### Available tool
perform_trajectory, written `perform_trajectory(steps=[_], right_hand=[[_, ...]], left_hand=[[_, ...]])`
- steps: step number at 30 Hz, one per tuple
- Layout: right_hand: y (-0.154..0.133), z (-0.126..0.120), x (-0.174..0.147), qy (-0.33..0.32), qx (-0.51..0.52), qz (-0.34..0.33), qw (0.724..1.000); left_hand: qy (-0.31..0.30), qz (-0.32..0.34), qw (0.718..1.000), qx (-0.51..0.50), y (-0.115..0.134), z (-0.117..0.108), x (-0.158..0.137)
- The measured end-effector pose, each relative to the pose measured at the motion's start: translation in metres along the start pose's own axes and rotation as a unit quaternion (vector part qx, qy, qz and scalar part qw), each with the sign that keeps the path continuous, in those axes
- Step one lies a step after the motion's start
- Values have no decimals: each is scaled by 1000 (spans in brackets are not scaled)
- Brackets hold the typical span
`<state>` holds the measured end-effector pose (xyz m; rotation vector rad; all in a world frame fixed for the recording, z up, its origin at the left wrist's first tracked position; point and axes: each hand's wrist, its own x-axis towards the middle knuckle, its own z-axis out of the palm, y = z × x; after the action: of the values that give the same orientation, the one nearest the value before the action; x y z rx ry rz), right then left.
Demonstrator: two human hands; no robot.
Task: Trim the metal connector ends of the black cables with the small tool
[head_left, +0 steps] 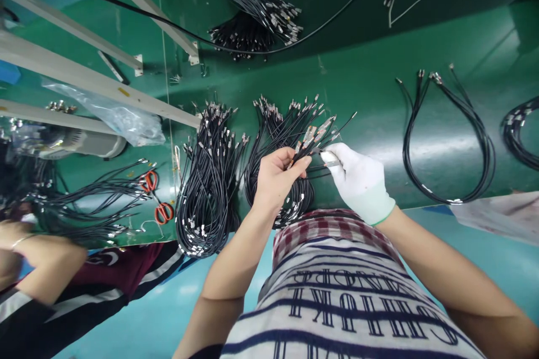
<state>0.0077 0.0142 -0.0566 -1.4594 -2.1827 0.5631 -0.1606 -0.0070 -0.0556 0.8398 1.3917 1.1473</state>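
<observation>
My left hand (275,178), bare, is closed round a bundle of thin black cables (314,143) whose silvery connector ends fan out up and to the right. Close beside it, my right hand (357,176) wears a white glove with a pale green cuff. Its thumb and fingers are pinched at a black cable (322,166) near the bundle; a small greyish piece at the fingertips is too unclear to name. Under my left hand lies a looped cable bunch (263,140). To its left, a larger bunch of black cables (208,179) rests on the green table (362,90).
Orange-handled scissors (155,197) and loose cables lie left, near a co-worker's arm (50,261). Pale metal frame bars (96,87) cross the upper left above a plastic bag (122,115). More cable coils lie at the back (252,11) and right (448,140).
</observation>
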Motion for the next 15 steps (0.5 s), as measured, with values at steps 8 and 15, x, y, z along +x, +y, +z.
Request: perform_trajectory(steps=[8, 15], right_hand=[[8, -10, 7, 25, 175, 65, 982], [3, -15, 19, 97, 51, -37, 993]], left_hand=[[-8, -6, 1000, -12, 0, -1, 2], [-9, -7, 1000, 1, 1, -1, 0]])
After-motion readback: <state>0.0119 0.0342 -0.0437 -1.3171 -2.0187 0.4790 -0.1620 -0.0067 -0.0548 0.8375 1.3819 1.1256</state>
